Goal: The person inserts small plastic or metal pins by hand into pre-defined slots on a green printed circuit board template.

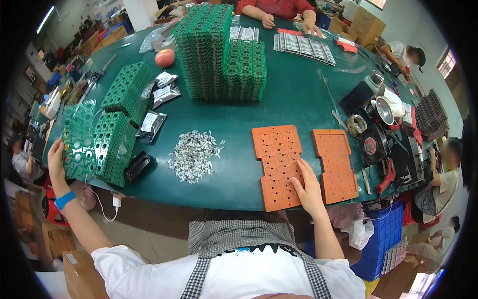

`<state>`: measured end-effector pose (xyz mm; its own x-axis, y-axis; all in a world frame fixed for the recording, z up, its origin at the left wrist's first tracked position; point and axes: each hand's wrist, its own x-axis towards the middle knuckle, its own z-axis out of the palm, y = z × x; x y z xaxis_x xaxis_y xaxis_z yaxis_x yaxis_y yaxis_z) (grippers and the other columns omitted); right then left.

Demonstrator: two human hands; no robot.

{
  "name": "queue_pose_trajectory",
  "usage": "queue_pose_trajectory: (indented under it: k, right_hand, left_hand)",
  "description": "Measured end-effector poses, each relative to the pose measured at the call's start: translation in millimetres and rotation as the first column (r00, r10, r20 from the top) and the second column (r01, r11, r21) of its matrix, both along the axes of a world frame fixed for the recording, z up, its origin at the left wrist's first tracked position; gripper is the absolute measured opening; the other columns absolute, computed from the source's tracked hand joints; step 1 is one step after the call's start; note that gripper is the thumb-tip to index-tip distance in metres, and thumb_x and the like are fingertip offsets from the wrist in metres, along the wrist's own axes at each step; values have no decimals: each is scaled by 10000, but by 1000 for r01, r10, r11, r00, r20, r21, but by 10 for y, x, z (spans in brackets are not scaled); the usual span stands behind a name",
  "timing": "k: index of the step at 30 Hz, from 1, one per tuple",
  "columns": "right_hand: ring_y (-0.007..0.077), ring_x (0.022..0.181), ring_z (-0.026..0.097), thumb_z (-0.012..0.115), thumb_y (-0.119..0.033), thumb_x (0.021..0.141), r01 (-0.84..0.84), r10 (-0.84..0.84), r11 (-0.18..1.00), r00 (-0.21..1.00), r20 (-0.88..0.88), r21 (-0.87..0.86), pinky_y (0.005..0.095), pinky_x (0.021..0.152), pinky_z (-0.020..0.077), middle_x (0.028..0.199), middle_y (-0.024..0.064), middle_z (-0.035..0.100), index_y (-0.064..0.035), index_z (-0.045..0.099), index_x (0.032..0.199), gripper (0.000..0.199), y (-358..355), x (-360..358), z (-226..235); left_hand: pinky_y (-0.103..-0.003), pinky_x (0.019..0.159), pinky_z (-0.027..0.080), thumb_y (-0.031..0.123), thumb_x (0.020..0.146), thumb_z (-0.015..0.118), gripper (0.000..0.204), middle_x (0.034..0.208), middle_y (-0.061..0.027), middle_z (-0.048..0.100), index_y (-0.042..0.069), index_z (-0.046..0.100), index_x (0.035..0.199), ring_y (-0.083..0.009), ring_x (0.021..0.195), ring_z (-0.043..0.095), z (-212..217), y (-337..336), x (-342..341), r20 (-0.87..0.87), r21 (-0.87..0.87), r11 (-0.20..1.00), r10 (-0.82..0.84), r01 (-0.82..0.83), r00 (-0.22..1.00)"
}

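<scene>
At the far left of the table my left hand has its fingers around the outer edge of a green perforated circuit board panel. Its thumb is hard to make out. Beside that panel stand stacks of similar green panels. My right hand lies with fingers stretched out on the right edge of an orange fixture plate with rows of holes and recesses. A second orange plate, dotted with small holes, lies just right of it. Between my hands is a loose heap of small white-and-metal parts.
A tall stack of green panels rises at the table's back. Silvery packets, a black container and an apple sit at left. Tools and a steel bowl crowd the right edge. A co-worker in red sits opposite.
</scene>
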<state>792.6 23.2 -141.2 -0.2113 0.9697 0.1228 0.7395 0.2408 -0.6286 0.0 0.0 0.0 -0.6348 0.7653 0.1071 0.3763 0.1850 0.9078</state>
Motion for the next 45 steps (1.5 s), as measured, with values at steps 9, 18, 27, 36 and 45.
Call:
queue_pose_trajectory:
  k: [9, 18, 27, 36, 45]
  right_hand:
    - [362, 1301, 419, 505, -180, 959, 135, -127, 990, 982, -138, 49, 384, 1087, 320, 1343, 240, 466, 28, 452, 1325, 424, 49, -207, 325]
    - [100, 575, 506, 506, -80, 959, 159, -301, 946, 755, -582, -283, 260, 546, 441, 683, -4, 508, -23, 409, 1405, 459, 261, 3, 261]
    - [352, 1095, 531, 555, -93, 909, 77, -108, 981, 980, 170, 179, 428, 898, 444, 1213, 198, 512, -23, 466, 1327, 432, 238, -184, 133]
    - [347, 1169, 515, 599, -200, 899, -53, -1, 969, 976, 219, 240, 429, 973, 422, 1228, 153, 563, -28, 587, 1161, 314, 592, -158, 332]
    - [250, 792, 681, 595, -194, 869, 53, -51, 998, 993, -105, 17, 356, 743, 514, 833, 140, 697, -18, 693, 982, 231, 2520, -407, 177]
  left_hand:
    - [-288, 693, 518, 68, 911, 604, 181, 971, -58, 607, 42, 544, 1079, -145, 830, 620, -917, -122, 4499, 747, 300, 827, -514, 476, 421]
    - [-316, 623, 485, 88, 894, 597, 370, 865, -80, 587, 22, 481, 1239, -204, 756, 601, -1303, 318, 5703, 119, -56, 754, -646, 654, 754]
    - [-495, 960, 408, 311, 860, 652, 631, 1359, -242, 393, 8, 408, 1357, -409, 1235, 423, -1231, 204, 5720, -462, -270, 651, -734, 710, 497]
    - [-557, 1110, 222, 417, 887, 606, 818, 1492, -322, 184, -47, 235, 1449, -465, 1389, 213, -1326, 211, 5663, -445, -353, 575, -797, 738, 408]
    - [-361, 763, 507, 142, 874, 618, 362, 923, -157, 674, -8, 565, 1199, -269, 877, 654, -1155, 1936, 4573, -323, -178, 801, -596, 572, 735]
